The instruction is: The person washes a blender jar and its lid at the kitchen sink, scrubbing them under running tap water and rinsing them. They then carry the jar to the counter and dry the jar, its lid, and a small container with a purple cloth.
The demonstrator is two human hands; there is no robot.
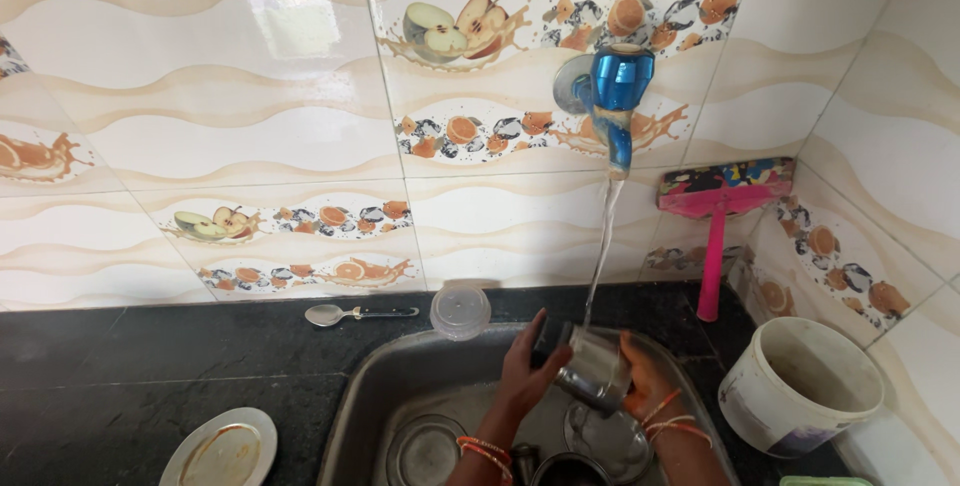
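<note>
We are holding a small steel cup over the sink, tilted, mouth turned up toward the stream falling from the blue tap. Our left hand is gripping the cup's left side, fingers spread on its wall, while our right hand is clasping its right side, so the cup is sitting between both palms. We are judging it light and stiff, unlikely to break, but wet and slippery; the rim and body wall look like the surest holds. Below the cup, inside the sink, round steel plates are lying. Left of the sink a steel plate is resting on the dark bench; behind the sink, a spoon and a clear lid. Right of the sink are a white bucket and a pink brush.
</note>
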